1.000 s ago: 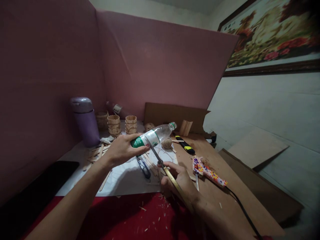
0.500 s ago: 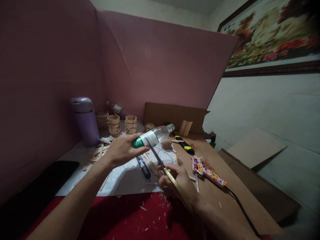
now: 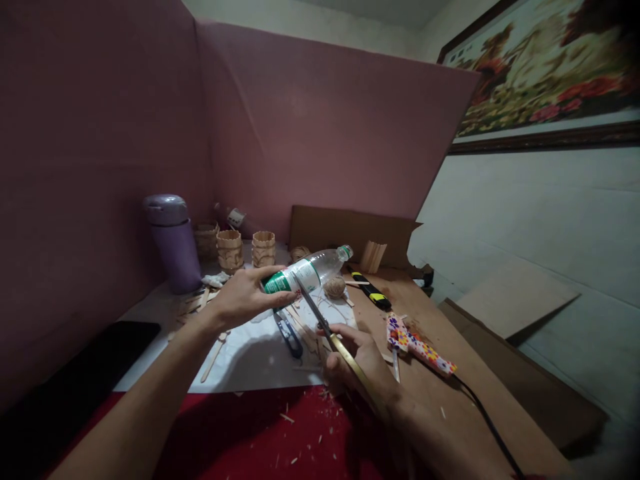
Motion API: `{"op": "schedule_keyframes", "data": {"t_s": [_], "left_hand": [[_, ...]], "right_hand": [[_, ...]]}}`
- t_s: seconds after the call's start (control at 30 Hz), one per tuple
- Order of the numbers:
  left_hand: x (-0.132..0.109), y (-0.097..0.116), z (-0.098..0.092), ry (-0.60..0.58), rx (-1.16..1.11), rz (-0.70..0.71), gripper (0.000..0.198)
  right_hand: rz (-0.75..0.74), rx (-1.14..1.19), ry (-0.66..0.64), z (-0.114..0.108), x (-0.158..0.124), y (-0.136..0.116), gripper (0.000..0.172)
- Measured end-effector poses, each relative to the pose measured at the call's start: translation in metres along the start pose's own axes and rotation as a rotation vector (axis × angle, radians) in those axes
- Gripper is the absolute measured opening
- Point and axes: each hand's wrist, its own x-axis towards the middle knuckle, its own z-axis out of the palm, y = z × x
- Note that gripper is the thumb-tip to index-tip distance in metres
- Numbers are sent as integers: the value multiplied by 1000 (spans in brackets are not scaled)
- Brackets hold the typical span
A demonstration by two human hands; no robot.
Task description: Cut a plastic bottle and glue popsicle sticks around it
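My left hand is wrapped round the lower part of a clear plastic bottle with a green and white label, tilted so its capped neck points right and away. In my right hand is a pair of scissors with gold-coloured handles. The scissor blades reach up to the bottle's label; I cannot tell whether they cut into it. Below the bottle lie dark thread snips and several flat wooden sticks. Just right of the bottle rests a ball of twine.
Wooden-stick cups and a purple flask stand at the back left. To the right lie a yellow-black utility knife and a flowered glue gun with its cord. A black phone-like slab is at left; wood scraps litter the red cloth.
The bottle and both hands stay in nearly the same pose, with the scissor blades still against the label. The whole view has shifted very slightly.
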Motion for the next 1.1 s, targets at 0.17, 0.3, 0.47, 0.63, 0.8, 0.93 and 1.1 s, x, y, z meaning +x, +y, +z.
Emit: {"op": "schedule_keyframes", "data": {"t_s": [0.17, 0.3, 0.47, 0.63, 0.8, 0.93, 1.1], "left_hand": [[-1, 3, 3, 42, 99, 35, 65], [-3, 7, 2, 57, 134, 57, 64], [-4, 9, 2, 78, 174, 74, 63], [-4, 11, 2, 73, 238, 67, 64], [-5, 11, 2, 82, 274, 51, 67], [-5, 10, 1, 91, 297, 29, 71], [-5, 8, 0, 93, 277, 55, 75]], "right_hand": [[-12, -4, -13, -2, 1, 3, 60], [20, 38, -7, 1, 1, 4, 57], [69, 118, 21, 5, -1, 3, 54], [41, 9, 33, 5, -1, -6, 45], [33, -57, 54, 6, -4, -12, 45], [69, -45, 41, 7, -4, -11, 50], [65, 23, 44, 7, -2, -12, 64]]}}
